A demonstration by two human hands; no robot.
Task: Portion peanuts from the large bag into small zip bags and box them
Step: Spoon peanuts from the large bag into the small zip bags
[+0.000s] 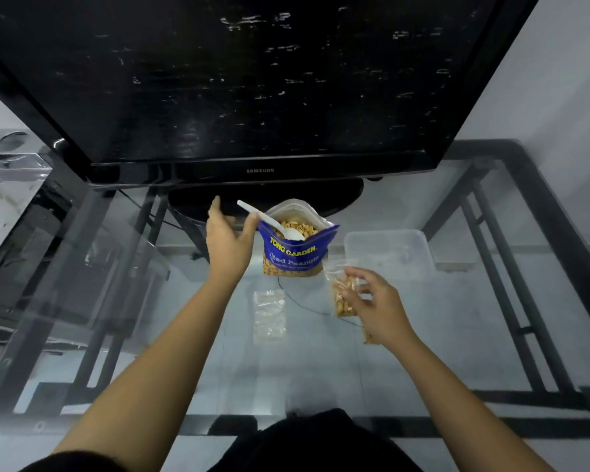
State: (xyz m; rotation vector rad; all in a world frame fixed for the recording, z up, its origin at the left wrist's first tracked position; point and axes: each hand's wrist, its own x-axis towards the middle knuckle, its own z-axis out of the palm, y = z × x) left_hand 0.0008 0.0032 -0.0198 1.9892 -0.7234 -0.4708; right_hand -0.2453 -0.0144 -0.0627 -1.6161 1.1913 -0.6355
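On a glass-topped table (423, 352) with a black metal frame, seen from the head camera, both bare forearms reach forward from the lower edge of the view. The left hand (227, 238) is raised beside the left side of the large blue peanut bag (295, 248), fingers straight and spread wide, thumb tip near or at the bag's upper left corner; whether it touches cannot be told. It holds nothing. The right hand (375, 308) sits lower and to the right, fingers curled around a small zip bag (344, 296) partly filled with peanuts, which hangs tilted just right of the large bag's lower corner. The large bag stands upright and open in the middle of the table, peanuts visible at its mouth, a white plastic spoon (276, 223) resting inside with its handle leaning out to the upper left. A clear plastic box (389, 253) lies just beyond the right hand, to the right of the large bag. An empty small zip bag (269, 316) lies flat between the two forearms, near the large bag's base. A large black television (252, 80) on its stand closes off the far side directly behind the large bag. Open glass extends to the right of the box and across the near half of the table; its left edge borders a clear plastic sheet (11, 178)
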